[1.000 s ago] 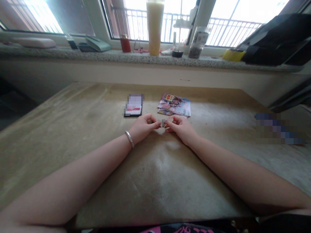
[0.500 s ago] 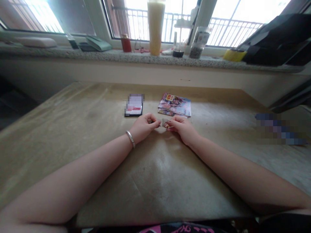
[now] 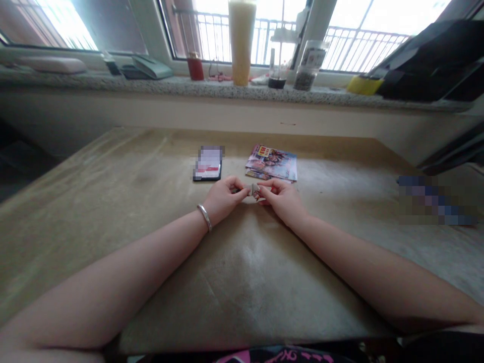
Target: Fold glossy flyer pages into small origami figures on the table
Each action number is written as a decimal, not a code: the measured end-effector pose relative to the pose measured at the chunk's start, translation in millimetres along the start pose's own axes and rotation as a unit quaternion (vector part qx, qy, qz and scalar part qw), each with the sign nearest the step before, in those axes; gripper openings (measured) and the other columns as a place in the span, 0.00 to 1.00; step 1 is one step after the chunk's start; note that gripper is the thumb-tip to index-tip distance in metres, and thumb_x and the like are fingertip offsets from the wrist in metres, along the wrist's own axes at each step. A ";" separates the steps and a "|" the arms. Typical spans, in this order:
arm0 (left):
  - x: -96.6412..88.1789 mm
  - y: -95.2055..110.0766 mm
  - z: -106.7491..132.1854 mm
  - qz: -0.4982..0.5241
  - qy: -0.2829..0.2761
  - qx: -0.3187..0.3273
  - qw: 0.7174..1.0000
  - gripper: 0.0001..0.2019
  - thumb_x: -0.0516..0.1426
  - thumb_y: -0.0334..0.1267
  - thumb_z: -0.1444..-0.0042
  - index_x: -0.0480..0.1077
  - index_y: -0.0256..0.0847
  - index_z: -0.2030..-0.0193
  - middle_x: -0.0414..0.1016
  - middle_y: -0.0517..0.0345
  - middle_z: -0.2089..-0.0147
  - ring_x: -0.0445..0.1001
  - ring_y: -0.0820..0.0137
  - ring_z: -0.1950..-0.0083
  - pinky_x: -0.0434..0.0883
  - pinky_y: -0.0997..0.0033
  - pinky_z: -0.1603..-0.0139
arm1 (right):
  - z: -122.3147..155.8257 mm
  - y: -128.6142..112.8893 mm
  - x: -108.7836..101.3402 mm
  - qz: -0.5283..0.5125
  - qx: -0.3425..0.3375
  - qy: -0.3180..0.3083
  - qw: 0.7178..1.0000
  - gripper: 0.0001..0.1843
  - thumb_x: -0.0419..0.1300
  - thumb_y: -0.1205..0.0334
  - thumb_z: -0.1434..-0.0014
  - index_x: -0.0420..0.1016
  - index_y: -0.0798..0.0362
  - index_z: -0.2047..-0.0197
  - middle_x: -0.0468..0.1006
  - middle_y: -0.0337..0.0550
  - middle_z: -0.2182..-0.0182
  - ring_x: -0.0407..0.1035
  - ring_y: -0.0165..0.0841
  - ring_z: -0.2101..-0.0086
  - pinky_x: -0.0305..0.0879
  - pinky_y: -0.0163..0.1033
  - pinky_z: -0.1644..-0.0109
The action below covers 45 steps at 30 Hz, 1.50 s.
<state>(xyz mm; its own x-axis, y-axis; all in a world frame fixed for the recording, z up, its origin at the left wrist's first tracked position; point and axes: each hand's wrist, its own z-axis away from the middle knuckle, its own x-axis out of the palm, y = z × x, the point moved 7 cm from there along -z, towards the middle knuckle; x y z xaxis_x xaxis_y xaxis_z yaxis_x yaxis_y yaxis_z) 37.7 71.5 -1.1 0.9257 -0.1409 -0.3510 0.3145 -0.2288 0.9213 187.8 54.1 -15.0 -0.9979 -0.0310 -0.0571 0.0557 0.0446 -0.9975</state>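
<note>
Pale piece [image 3: 254,189] is pinched by left hand [image 3: 223,196] and right hand [image 3: 284,199]; jar [image 3: 310,60] holds dark contents [image 3: 303,80].

Bright windows [image 3: 242,30] above a speckled stone sill [image 3: 151,86] and pale wall [image 3: 212,113].

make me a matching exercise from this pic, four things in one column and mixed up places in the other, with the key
1. small pale piece
2. silver bracelet
3. phone
4. red container

A. on the windowsill
B. on the table, beyond the left hand
C. between the left hand and right hand
D. around the left wrist

Pairs: 1-C, 2-D, 3-B, 4-A
</note>
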 end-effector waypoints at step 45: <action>3.4 -3.8 2.3 0.193 -0.082 -0.048 0.977 0.17 0.64 0.49 0.54 0.65 0.37 0.74 0.70 0.62 0.73 0.68 0.78 0.73 0.66 0.78 0.70 | -0.9 2.1 5.9 -0.053 0.052 -0.079 0.994 0.21 0.69 0.45 0.61 0.69 0.52 0.76 0.75 0.36 0.75 0.63 0.26 0.75 0.58 0.33 0.70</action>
<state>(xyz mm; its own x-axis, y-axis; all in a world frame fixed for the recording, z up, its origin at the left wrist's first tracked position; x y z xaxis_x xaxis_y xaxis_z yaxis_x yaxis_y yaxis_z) 39.2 69.7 -6.1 0.9353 -0.3536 0.0101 -0.0251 -0.0379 0.9990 181.9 54.9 -17.4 -0.9810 -0.1871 0.0506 -0.0380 -0.0707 -0.9968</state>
